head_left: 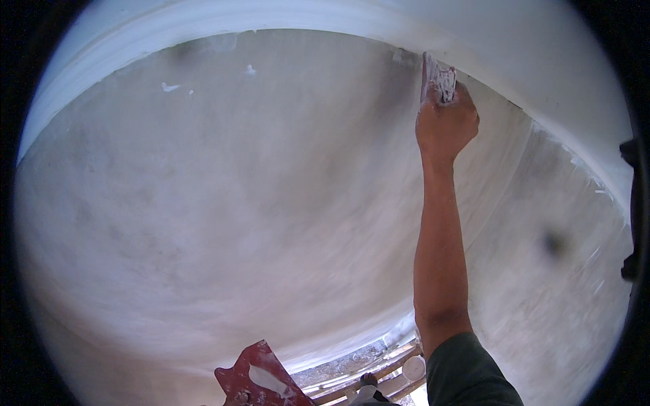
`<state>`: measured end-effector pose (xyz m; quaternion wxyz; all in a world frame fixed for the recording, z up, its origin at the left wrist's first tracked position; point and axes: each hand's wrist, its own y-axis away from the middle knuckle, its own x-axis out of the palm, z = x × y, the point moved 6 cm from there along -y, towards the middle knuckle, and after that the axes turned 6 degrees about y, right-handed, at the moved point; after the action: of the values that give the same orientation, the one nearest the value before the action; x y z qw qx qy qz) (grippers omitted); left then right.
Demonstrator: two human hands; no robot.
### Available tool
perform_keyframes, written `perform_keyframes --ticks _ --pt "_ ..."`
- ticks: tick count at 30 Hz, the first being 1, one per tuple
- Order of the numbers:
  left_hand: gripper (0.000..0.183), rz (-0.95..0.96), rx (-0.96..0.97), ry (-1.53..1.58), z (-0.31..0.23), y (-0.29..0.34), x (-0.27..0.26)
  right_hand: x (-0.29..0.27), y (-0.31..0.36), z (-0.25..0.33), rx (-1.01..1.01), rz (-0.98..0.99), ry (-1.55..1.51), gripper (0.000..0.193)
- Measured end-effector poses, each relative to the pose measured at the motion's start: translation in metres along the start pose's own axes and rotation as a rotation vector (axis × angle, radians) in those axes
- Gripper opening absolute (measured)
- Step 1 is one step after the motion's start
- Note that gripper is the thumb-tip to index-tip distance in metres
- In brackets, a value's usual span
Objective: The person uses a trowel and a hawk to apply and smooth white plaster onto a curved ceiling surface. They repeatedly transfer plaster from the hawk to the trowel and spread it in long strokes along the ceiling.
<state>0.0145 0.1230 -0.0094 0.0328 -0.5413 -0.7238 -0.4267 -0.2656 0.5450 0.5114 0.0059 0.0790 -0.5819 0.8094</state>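
Observation:
My right hand (445,125) is raised high and gripped around a putty knife (437,80) coated in white plaster. Its blade presses into the corner where the grey plastered wall (237,203) meets the white ceiling band (514,40). My right forearm runs up from the lower edge, with a dark green sleeve at the elbow. At the bottom a red plaster board (257,382) with a smear of white plaster on it pokes into view. My left hand itself is hidden below the frame edge.
A second grey wall (562,271) meets the first at a corner on the right. Small white plaster blobs (169,86) dot the upper wall. Wooden scaffold planks (379,375) and a white container (413,367) lie far below.

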Motion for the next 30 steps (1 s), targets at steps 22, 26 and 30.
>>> perform_keyframes --ticks 22,26,30 --pt "0.033 -0.234 0.123 -0.024 0.001 0.067 -0.019 -0.063 0.004 0.058 -0.140 0.040 -0.278 0.025" --pt "0.032 -0.252 0.136 -0.020 0.006 0.080 -0.019 -0.072 0.000 0.065 -0.155 0.079 -0.317 0.025" --pt "0.030 -0.267 0.150 -0.023 0.009 0.093 -0.012 -0.079 -0.002 0.068 -0.179 0.121 -0.385 0.025"
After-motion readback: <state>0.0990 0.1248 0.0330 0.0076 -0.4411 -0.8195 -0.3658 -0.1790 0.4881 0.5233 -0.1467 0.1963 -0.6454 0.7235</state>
